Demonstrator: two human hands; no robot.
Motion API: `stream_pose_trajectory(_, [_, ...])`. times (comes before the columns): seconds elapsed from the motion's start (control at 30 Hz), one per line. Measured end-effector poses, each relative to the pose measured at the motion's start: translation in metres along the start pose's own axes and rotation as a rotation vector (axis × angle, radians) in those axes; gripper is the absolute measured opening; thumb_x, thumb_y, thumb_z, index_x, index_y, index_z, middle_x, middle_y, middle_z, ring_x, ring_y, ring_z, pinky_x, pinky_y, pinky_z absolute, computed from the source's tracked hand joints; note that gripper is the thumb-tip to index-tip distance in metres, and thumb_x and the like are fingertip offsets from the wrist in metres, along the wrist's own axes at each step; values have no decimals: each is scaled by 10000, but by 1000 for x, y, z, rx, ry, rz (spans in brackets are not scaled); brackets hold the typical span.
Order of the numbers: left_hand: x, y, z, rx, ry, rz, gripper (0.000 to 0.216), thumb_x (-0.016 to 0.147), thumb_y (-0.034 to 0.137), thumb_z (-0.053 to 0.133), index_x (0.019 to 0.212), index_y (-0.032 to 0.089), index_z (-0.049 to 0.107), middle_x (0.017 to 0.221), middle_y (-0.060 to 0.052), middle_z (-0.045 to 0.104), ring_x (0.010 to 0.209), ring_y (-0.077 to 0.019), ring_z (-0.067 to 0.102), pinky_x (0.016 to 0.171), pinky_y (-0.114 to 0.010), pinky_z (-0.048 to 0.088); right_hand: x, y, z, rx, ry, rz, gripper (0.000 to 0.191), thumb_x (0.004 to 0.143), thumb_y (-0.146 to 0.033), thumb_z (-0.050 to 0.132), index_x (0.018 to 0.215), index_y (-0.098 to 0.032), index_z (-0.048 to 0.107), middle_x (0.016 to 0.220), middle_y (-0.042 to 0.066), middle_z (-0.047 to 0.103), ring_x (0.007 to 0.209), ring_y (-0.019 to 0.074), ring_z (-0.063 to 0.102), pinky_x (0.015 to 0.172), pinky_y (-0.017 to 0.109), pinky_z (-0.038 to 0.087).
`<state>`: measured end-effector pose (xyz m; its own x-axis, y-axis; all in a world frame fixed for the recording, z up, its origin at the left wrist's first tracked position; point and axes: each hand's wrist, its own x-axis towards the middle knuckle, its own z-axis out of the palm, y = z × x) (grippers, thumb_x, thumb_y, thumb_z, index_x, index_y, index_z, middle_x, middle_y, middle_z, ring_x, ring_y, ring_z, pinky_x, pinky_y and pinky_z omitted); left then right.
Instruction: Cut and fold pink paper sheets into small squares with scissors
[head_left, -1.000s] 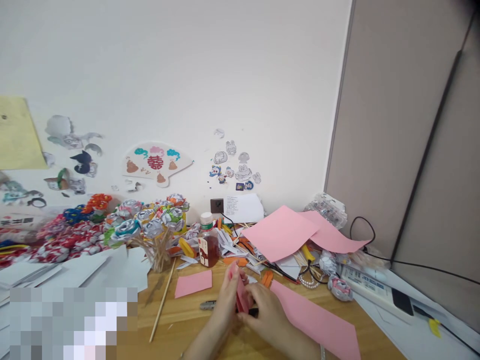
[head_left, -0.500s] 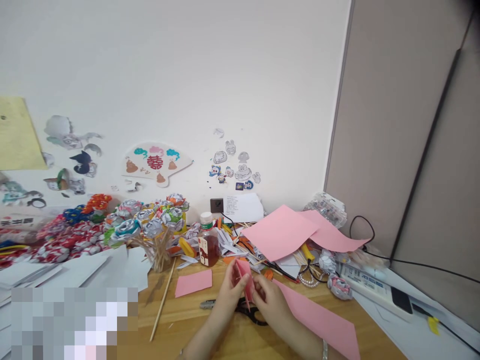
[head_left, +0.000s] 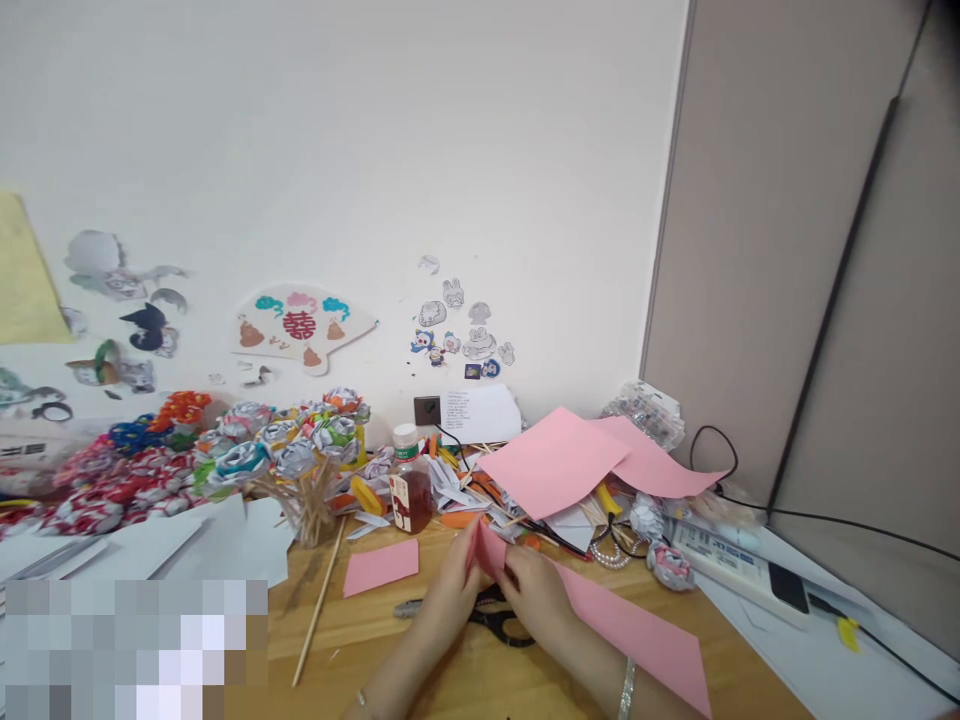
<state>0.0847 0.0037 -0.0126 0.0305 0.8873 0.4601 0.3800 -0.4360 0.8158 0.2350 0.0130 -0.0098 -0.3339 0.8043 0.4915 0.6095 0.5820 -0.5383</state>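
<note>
Both hands meet low in the middle of the wooden table (head_left: 450, 690). My left hand (head_left: 448, 600) and my right hand (head_left: 537, 595) pinch a small folded pink paper (head_left: 489, 549) between their fingertips, lifted just above the tabletop. Black-handled scissors (head_left: 495, 625) lie on the wood directly under the hands. A long pink sheet (head_left: 637, 635) stretches to the right beneath my right wrist, which wears a silver bracelet (head_left: 625, 690). A small pink paper square (head_left: 373, 566) lies to the left of my left hand.
A red-liquid bottle (head_left: 409, 495) stands behind the hands. Paper flowers on sticks (head_left: 300, 455) and white sheets (head_left: 225, 540) fill the left side. Large pink sheets (head_left: 559, 460) cover clutter at the back right, near a power strip (head_left: 731, 570) and cables. A wooden stick (head_left: 319, 600) lies left.
The hands raised the folded pink paper off the table, uncovering the scissors, and now hold it spread wider between both fingertips. The view drifted slightly right.
</note>
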Motion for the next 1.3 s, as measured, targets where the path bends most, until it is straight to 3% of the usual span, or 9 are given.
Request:
stream_pose_trajectory(0.23, [5,11,-2,-123,78,-130,456,719,313,523,1130,118,550,1210,-141,568,1164,-262,464,1029,-410,281,4,2,-5,169,60,28,153,741,-127,450,606,-184,494,686,36,539,711,194,461,664,300,321])
stream_pose_trajectory(0.3, [6,19,-7,-193,94,-208,456,698,398,559,1054,114,588,1126,-144,622,1091,-280,524,976,-414,355,7,3,-8,273,55,49,163,738,-173,470,575,-188,467,677,23,513,713,189,452,669,301,334])
stream_pose_trajectory(0.4, [7,30,-15,-260,69,-310,488,678,512,567,939,102,616,966,-141,687,916,-293,616,802,-408,486,10,5,-14,532,-17,120,160,746,-262,476,605,-187,477,634,-8,488,639,160,463,605,272,370])
stream_pose_trajectory(0.5, [5,42,-22,-336,28,-388,512,668,546,580,925,104,609,873,-123,707,815,-271,648,700,-372,519,10,4,-20,732,-89,196,202,756,-350,479,653,-178,502,580,-31,465,538,129,454,520,245,377])
stream_pose_trajectory(0.67, [-3,62,-24,-697,-57,-539,465,698,490,600,978,119,584,925,-134,696,841,-243,650,745,-347,503,1,-8,-29,1175,-202,327,203,681,-354,618,711,-162,560,637,-6,539,585,133,509,560,249,408])
stream_pose_trajectory(0.8, [-4,60,-23,-767,-94,-535,497,733,530,534,1008,119,584,973,-153,683,891,-253,642,790,-372,492,-2,-12,-29,1373,-308,429,161,693,-317,615,709,-175,541,558,-39,488,492,108,467,512,241,395])
stream_pose_trajectory(1.0, [7,35,-23,-207,44,-338,547,624,579,595,902,110,638,859,-143,711,821,-284,653,707,-381,521,4,0,-17,995,-101,322,216,726,-383,550,669,-181,504,587,-32,463,530,128,470,515,258,402])
stream_pose_trajectory(1.13, [10,29,-25,-44,85,-240,450,663,510,569,880,125,654,897,-117,709,855,-282,632,756,-388,493,7,6,-14,800,5,216,180,741,-333,542,645,-180,539,646,-8,493,643,163,474,604,282,388])
stream_pose_trajectory(1.3, [9,25,-29,144,83,-112,328,724,427,514,879,179,659,949,-92,690,916,-259,586,855,-383,412,8,8,-12,189,59,-36,167,764,-159,499,614,-180,570,699,26,556,722,186,473,678,298,351])
